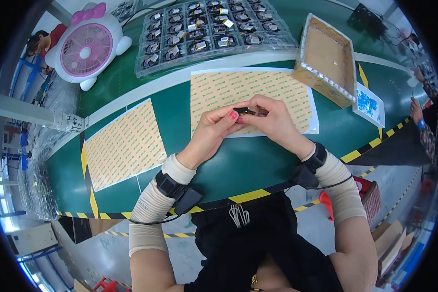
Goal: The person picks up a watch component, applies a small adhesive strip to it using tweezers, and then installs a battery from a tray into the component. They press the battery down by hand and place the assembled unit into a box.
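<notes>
Hands, left hand (214, 129) and right hand (272, 119), pinched on small black part (243, 111) above sticker sheet (219, 90) edge.

A factory assembly line: green workbench (258, 160) with hazard-striped edge, trays of small parts (209, 27), adhesive sheets (124, 143).

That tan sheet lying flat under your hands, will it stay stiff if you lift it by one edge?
Probably not. The tan sheet looks paper-thin and lies flat on the green table, so it would likely droop when lifted. It seems light and could slide if pushed. Both hands, left hand and right hand, are pinching a small dark part above it.
</notes>
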The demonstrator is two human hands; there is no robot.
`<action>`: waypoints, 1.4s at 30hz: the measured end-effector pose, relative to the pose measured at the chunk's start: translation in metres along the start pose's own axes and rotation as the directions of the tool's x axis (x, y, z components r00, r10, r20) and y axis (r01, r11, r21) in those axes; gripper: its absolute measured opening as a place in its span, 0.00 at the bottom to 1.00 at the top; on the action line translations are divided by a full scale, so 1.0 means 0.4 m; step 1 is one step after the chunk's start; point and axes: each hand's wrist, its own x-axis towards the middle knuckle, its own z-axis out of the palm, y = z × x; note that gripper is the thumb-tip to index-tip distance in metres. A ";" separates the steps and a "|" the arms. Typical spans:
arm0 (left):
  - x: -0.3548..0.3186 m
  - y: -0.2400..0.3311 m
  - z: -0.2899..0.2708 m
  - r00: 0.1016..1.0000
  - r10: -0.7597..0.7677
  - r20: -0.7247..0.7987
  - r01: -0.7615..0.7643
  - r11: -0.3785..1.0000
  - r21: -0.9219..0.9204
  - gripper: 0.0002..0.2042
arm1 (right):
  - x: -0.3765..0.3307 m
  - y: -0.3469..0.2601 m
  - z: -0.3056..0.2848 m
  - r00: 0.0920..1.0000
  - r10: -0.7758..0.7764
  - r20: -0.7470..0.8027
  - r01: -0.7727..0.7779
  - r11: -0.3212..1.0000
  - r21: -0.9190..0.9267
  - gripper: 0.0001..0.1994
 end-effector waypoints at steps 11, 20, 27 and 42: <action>0.020 -0.002 -0.013 0.983 -0.022 -0.182 -0.003 0.990 -0.138 0.24 | 0.312 -0.042 -0.273 0.922 -0.221 -0.318 -0.014 0.801 -0.598 0.14; 0.025 -0.017 -0.012 0.988 -0.006 -0.156 -0.011 0.994 -0.108 0.23 | 0.470 0.139 -0.243 0.987 -0.012 -0.161 -0.119 0.617 -0.778 0.17; 0.015 -0.009 -0.008 0.980 0.014 -0.199 -0.022 0.999 -0.037 0.23 | 0.426 0.048 -0.163 0.977 0.003 -0.213 -0.178 0.565 -0.805 0.13; 0.012 -0.003 0.013 0.988 0.014 -0.156 -0.001 0.997 0.081 0.24 | 0.029 -0.131 -0.272 0.996 -0.003 -0.092 -0.029 0.937 -0.348 0.14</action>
